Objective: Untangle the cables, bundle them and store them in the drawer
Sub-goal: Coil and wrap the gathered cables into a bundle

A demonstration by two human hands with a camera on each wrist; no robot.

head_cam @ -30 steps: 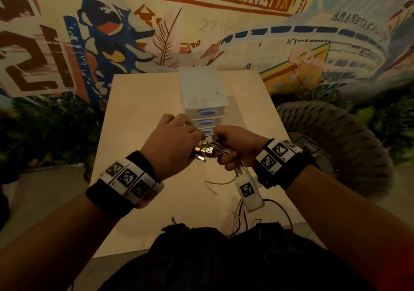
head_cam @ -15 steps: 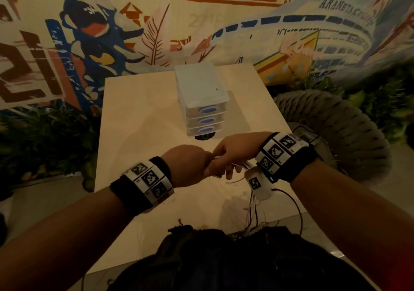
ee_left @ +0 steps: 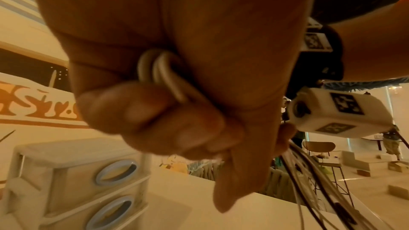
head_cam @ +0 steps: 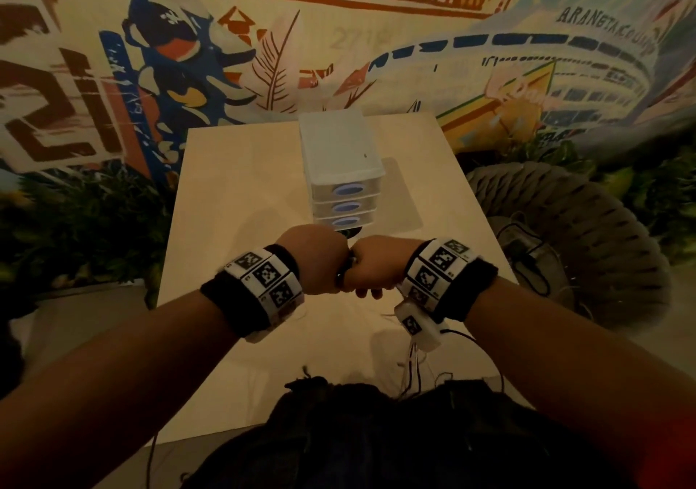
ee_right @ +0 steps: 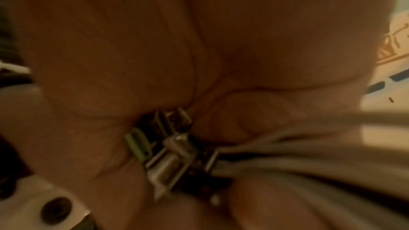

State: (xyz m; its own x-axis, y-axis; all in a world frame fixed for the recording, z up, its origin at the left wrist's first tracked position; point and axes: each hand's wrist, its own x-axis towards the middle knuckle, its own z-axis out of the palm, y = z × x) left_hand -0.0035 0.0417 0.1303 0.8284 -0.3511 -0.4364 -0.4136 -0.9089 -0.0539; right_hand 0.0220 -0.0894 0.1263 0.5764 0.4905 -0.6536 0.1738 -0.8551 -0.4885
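My left hand (head_cam: 320, 259) and right hand (head_cam: 371, 266) meet fist to fist above the pale table (head_cam: 233, 194), just in front of the drawer unit (head_cam: 341, 172). In the left wrist view my left fingers (ee_left: 155, 109) curl round folded white cable loops (ee_left: 159, 74). In the right wrist view my right hand grips the cables (ee_right: 298, 160) near their metal plugs (ee_right: 168, 151). Loose white and black cable ends (head_cam: 412, 372) hang below my right wrist toward my lap. All three drawers with blue handles look pushed in.
A woven grey chair (head_cam: 587, 247) stands close at the table's right edge. A painted mural wall (head_cam: 263, 36) rises behind the table, with green plants (head_cam: 75, 225) on the left. My dark clothing (head_cam: 376, 436) fills the near edge.
Both hands rolled knuckles-up and pressed together, hiding the plugs and cables that showed between them a second ago. They also drew nearer the drawer unit.
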